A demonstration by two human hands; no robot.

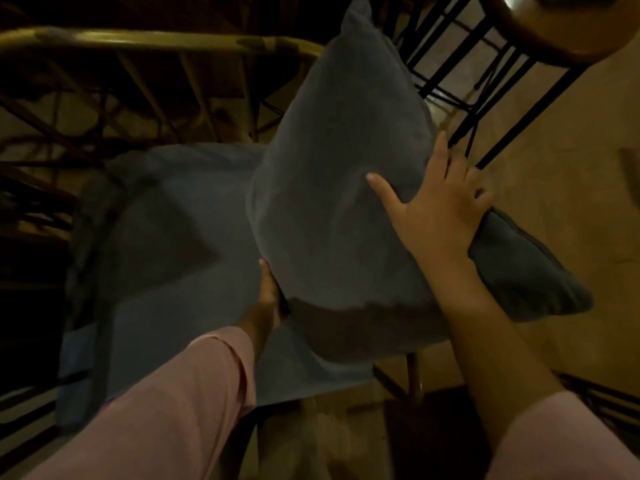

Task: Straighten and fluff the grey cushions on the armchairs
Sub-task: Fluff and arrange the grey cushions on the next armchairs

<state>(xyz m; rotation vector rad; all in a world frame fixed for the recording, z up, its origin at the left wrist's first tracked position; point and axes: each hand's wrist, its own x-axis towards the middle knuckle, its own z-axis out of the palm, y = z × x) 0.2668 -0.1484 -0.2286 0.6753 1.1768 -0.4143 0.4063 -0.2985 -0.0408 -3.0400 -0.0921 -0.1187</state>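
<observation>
A grey back cushion is lifted upright above the armchair's grey seat cushion, one corner pointing up and another sticking out at the lower right. My right hand grips its right edge, thumb spread across the front and fingers wrapped behind. My left hand holds its lower left edge from underneath, mostly hidden by the fabric. The seat cushion lies flat in the armchair's yellow metal frame.
A black wire-legged stool or side table with a round wooden top stands at the upper right, close behind the raised cushion. Tan tiled floor spreads to the right. Dark frame bars cross the left side. The lighting is dim.
</observation>
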